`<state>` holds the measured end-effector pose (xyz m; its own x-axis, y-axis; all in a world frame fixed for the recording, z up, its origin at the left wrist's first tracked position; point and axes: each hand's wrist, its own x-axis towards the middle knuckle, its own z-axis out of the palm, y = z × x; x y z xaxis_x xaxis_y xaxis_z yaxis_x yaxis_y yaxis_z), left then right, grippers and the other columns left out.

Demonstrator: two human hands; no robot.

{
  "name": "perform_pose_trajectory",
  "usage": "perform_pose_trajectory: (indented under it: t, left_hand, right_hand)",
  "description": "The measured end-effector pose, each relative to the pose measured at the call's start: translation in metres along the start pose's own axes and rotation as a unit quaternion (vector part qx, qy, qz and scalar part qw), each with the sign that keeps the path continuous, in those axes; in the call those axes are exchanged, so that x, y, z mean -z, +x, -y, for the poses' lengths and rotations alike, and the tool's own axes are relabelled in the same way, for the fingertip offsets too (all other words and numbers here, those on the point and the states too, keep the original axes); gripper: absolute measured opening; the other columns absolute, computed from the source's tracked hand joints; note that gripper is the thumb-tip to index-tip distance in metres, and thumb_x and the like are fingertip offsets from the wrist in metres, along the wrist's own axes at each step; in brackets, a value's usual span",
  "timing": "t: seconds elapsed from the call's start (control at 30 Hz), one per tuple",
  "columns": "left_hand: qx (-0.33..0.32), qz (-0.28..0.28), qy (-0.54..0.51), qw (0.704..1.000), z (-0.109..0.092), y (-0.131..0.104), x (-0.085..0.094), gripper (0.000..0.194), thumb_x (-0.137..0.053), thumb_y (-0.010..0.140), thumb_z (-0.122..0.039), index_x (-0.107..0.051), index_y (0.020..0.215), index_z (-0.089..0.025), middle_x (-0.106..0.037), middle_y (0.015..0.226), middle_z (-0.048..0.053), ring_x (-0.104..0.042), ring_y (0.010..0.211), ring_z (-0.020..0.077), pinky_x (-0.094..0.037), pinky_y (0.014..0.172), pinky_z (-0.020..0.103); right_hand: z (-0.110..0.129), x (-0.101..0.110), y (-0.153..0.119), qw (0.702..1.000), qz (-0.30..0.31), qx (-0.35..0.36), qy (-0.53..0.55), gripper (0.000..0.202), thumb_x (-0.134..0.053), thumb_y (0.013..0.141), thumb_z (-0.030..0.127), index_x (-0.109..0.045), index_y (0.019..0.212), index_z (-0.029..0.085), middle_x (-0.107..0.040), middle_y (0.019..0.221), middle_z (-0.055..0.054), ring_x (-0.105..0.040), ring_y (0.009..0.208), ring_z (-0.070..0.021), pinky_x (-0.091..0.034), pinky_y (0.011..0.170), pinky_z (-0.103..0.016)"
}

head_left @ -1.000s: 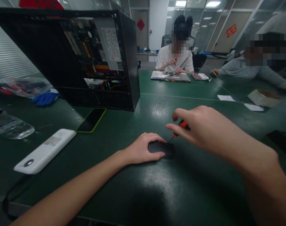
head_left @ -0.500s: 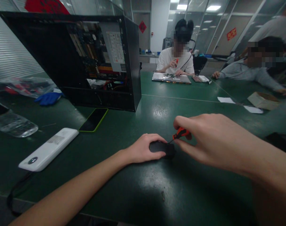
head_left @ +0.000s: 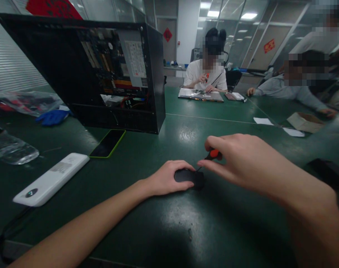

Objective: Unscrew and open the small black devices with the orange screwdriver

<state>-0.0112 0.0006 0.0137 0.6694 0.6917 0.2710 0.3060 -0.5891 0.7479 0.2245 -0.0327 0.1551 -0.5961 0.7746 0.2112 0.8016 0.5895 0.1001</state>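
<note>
My left hand (head_left: 170,178) is closed around a small black block-shaped device (head_left: 189,179) on the green table, thumb on its near side and fingers over the far side. Its exact kind cannot be made out. Between the thumb and fingers of my right hand (head_left: 236,160) is a screwdriver (head_left: 213,153) with an orange and black handle, partly covered by the fingers. The thin shaft slants down to the far right edge of the black device, where the tip seems to touch it.
An open black computer case (head_left: 155,82) stands at the back left. Before it lie a green-edged phone (head_left: 108,143), a white power bank (head_left: 52,178), a bottle (head_left: 13,147) and a blue glove (head_left: 52,117). Across the table (head_left: 147,227), a person (head_left: 205,72) works at a flat panel (head_left: 201,95); others are rightward.
My right thumb has moved forward over the screwdriver handle, which has turned in the fingers. My left hand still holds the black device. The whole view has shifted slightly.
</note>
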Motion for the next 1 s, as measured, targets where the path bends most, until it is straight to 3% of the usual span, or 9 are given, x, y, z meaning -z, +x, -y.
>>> perform_pose_trajectory:
  t: [0.07, 0.13, 0.23, 0.33, 0.47, 0.57, 0.7, 0.83, 1.0]
  left_hand:
    - [0.005, 0.001, 0.004, 1.000, 0.000, 0.000, 0.000, 0.037, -0.082, 0.087, -0.035, -0.073, 0.120, -0.021, -0.078, 0.121, 0.006, -0.073, 0.112, 0.0263, -0.053, 0.100, 0.038]
    - [0.009, 0.004, 0.011, 1.000, 0.000, 0.000, 0.000, 0.038, -0.082, 0.087, -0.035, -0.073, 0.121, -0.021, -0.078, 0.121, 0.006, -0.072, 0.112, 0.0267, -0.053, 0.100, 0.039]
    - [0.004, 0.004, 0.017, 1.000, 0.000, 0.000, 0.001, 0.038, -0.082, 0.087, -0.035, -0.073, 0.121, -0.022, -0.078, 0.121, 0.006, -0.072, 0.113, 0.0268, -0.052, 0.101, 0.039]
    - [-0.003, 0.010, 0.017, 1.000, 0.001, -0.001, 0.001, 0.038, -0.082, 0.087, -0.034, -0.072, 0.122, -0.022, -0.077, 0.122, 0.005, -0.072, 0.115, 0.0263, -0.051, 0.102, 0.038]
    - [-0.001, 0.016, 0.018, 1.000, 0.002, -0.001, 0.001, 0.039, -0.082, 0.087, -0.034, -0.072, 0.123, -0.022, -0.077, 0.123, 0.005, -0.071, 0.116, 0.0260, -0.050, 0.103, 0.037]
    - [-0.001, 0.014, 0.026, 1.000, 0.002, -0.002, 0.001, 0.040, -0.082, 0.088, -0.035, -0.072, 0.125, -0.022, -0.077, 0.124, 0.005, -0.071, 0.116, 0.0257, -0.050, 0.103, 0.037]
    - [-0.001, 0.016, 0.028, 0.999, 0.002, -0.002, 0.002, 0.039, -0.081, 0.090, -0.037, -0.071, 0.124, -0.022, -0.076, 0.124, 0.005, -0.071, 0.116, 0.0252, -0.049, 0.104, 0.037]
    - [0.002, 0.017, 0.035, 0.999, 0.003, -0.002, 0.002, 0.037, -0.081, 0.090, -0.038, -0.071, 0.123, -0.023, -0.076, 0.122, 0.004, -0.070, 0.116, 0.0259, -0.049, 0.102, 0.038]
    - [0.013, 0.012, 0.042, 0.999, 0.004, -0.003, 0.001, 0.036, -0.079, 0.091, -0.037, -0.071, 0.123, -0.024, -0.075, 0.124, 0.004, -0.069, 0.116, 0.0273, -0.050, 0.102, 0.040]
  right_hand:
    - [0.007, -0.002, 0.005, 0.999, -0.003, -0.021, -0.036, 0.031, -0.055, 0.104, 0.049, -0.061, 0.090, 0.023, -0.064, 0.068, -0.004, -0.058, 0.058, -0.0213, -0.023, 0.054, -0.034]
    - [0.012, -0.002, 0.007, 1.000, 0.008, 0.002, -0.007, 0.020, -0.050, 0.107, 0.035, -0.062, 0.097, 0.022, -0.067, 0.077, -0.005, -0.062, 0.065, -0.0213, -0.026, 0.056, -0.034]
    - [0.013, 0.002, 0.002, 0.993, 0.035, 0.050, 0.098, 0.010, -0.054, 0.102, 0.021, -0.059, 0.111, 0.023, -0.069, 0.101, -0.004, -0.065, 0.084, -0.0203, -0.037, 0.065, -0.034]
    - [0.013, 0.005, -0.004, 0.987, 0.061, 0.055, 0.141, 0.017, -0.059, 0.094, 0.013, -0.057, 0.107, 0.024, -0.066, 0.104, -0.001, -0.063, 0.086, -0.0185, -0.039, 0.069, -0.032]
    - [0.017, 0.004, 0.001, 0.996, 0.055, -0.006, 0.073, 0.005, -0.061, 0.099, 0.028, -0.057, 0.100, 0.025, -0.067, 0.095, -0.003, -0.066, 0.081, -0.0231, -0.035, 0.064, -0.034]
    - [0.020, 0.002, 0.008, 0.996, 0.058, -0.068, -0.005, 0.023, -0.051, 0.107, 0.043, -0.058, 0.095, 0.024, -0.067, 0.081, -0.005, -0.067, 0.073, -0.0274, -0.029, 0.060, -0.034]
    - [0.016, 0.003, 0.007, 0.997, 0.048, 0.000, 0.068, 0.010, -0.050, 0.105, 0.025, -0.059, 0.109, 0.023, -0.069, 0.097, -0.005, -0.067, 0.085, -0.0238, -0.036, 0.066, -0.033]
    - [0.012, 0.009, -0.001, 0.993, 0.048, 0.039, 0.102, 0.019, -0.057, 0.096, 0.015, -0.060, 0.114, 0.021, -0.065, 0.110, -0.005, -0.063, 0.089, -0.0208, -0.039, 0.070, -0.032]
    - [0.019, 0.010, 0.006, 0.994, 0.051, 0.017, 0.093, 0.010, -0.060, 0.101, 0.027, -0.064, 0.095, 0.019, -0.067, 0.097, -0.005, -0.062, 0.081, -0.0198, -0.037, 0.067, -0.033]
